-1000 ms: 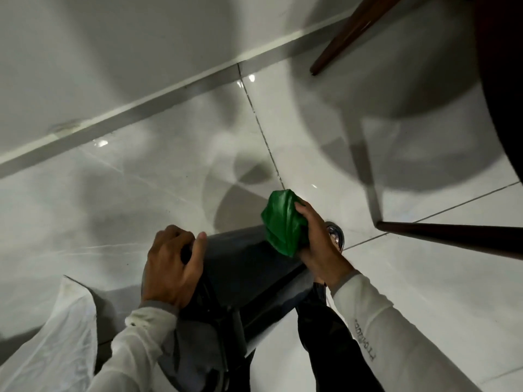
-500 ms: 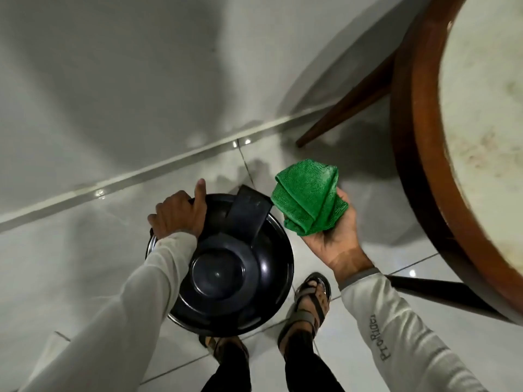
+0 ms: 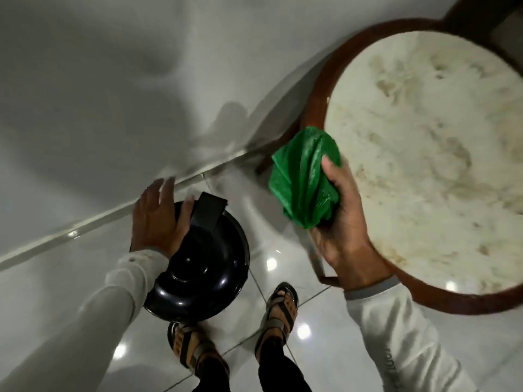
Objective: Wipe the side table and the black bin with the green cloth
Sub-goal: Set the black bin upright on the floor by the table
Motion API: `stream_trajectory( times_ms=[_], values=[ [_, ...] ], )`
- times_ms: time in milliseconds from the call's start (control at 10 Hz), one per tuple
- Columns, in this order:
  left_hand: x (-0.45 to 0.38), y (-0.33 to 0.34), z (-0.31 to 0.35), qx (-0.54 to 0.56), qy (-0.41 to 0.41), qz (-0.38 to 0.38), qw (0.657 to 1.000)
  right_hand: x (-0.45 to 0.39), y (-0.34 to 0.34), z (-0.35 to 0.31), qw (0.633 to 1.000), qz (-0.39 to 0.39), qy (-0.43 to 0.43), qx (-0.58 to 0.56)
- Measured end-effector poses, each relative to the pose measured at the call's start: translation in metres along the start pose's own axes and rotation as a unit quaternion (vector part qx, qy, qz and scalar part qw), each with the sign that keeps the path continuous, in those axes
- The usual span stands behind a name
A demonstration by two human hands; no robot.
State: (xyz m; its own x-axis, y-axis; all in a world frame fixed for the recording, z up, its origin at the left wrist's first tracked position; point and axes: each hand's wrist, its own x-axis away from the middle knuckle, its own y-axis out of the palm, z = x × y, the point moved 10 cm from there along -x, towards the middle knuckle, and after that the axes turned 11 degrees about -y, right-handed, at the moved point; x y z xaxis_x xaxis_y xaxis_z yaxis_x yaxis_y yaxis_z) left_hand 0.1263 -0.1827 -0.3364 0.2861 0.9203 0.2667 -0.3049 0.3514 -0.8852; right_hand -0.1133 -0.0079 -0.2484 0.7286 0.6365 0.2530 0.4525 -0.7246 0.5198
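Note:
The black bin (image 3: 203, 273) stands upright on the floor at lower centre, its glossy domed lid shut. My left hand (image 3: 158, 219) hovers open over the lid's far left rim, fingers spread and blurred. My right hand (image 3: 339, 222) holds the bunched green cloth (image 3: 304, 176) in the air beside the left edge of the round side table (image 3: 424, 154). The table has a dark wooden rim and a pale, stained marble-like top. The cloth does not touch the top.
A white wall with a skirting line (image 3: 113, 219) runs behind the bin. My sandalled feet (image 3: 280, 306) stand on glossy white tiles just in front of the bin. A table leg (image 3: 317, 258) comes down near my right hand.
My left hand has let go of the bin's rim and opened above it. My right hand has lifted the green cloth up and right, to the side table's edge.

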Motion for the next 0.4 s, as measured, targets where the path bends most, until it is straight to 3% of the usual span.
stream_trajectory(
  times_ms=[100,200,300,400],
  values=[
    [0.035,-0.05,0.088,-0.053,0.136,0.111,0.983,-0.008,-0.021,-0.111,0.87,0.052,-0.239,0.429],
    [0.062,-0.082,0.158,-0.104,0.211,0.18,0.955,-0.029,-0.043,-0.151,0.679,0.043,-0.237,0.693],
    [0.071,-0.104,0.2,-0.152,0.237,0.197,0.939,-0.051,-0.075,-0.136,0.594,-0.034,-0.115,0.796],
    [0.079,-0.148,0.24,-0.179,0.263,0.211,0.925,-0.049,-0.084,-0.137,0.548,-0.083,-0.052,0.83]
  ],
)
